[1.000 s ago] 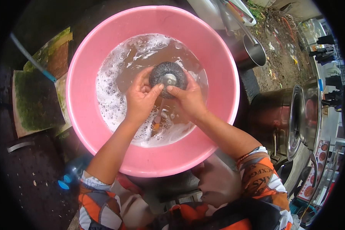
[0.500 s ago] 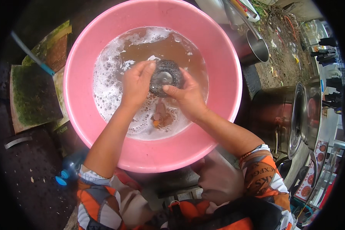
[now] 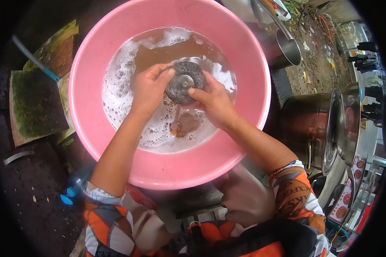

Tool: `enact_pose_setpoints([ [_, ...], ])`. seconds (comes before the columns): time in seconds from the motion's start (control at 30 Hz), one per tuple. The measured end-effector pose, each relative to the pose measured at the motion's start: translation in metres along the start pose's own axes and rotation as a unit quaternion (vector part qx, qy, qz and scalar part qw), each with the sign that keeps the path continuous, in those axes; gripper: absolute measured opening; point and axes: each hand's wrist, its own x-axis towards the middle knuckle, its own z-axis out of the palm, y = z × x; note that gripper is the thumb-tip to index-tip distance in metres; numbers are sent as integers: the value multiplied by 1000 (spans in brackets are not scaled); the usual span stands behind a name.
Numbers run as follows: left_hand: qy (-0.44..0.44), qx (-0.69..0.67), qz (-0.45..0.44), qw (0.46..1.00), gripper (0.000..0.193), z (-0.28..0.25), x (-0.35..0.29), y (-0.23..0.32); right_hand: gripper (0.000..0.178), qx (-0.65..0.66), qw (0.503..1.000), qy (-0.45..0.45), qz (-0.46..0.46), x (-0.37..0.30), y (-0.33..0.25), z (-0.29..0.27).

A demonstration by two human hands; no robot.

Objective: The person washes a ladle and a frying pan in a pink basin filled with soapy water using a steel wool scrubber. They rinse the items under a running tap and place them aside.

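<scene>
Left hand (image 3: 149, 92) has moved its thumb from the metal middle (image 3: 185, 81) to pinch the dark round scrubber's (image 3: 179, 93) edge; the right hand (image 3: 216, 100), gripping opposite, now seems to steady it above foamy water (image 3: 120, 92) inside the pink tub's (image 3: 244, 64) rim

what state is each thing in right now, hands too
left hand: closed on the dark piece's left edge
right hand: gripping its right side, thumb near the metal centre
dark round piece: held over the water
pink basin: part filled with brownish, foamy water
blue bottle: capped
tall metal container: open-topped
large metal pot: can't tell if covered
</scene>
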Motion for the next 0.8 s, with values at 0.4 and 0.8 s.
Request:
enact_pose_setpoints([
  [0.4, -61, -3, -39, 997, 40, 0, -12, -4, 51, -22, 999, 18, -16, 2, 5, -10],
  [0.8, -95, -83, -38, 991, 46, 1, -14, -10, 54, -25, 999, 32, -23, -2, 3, -16],
])
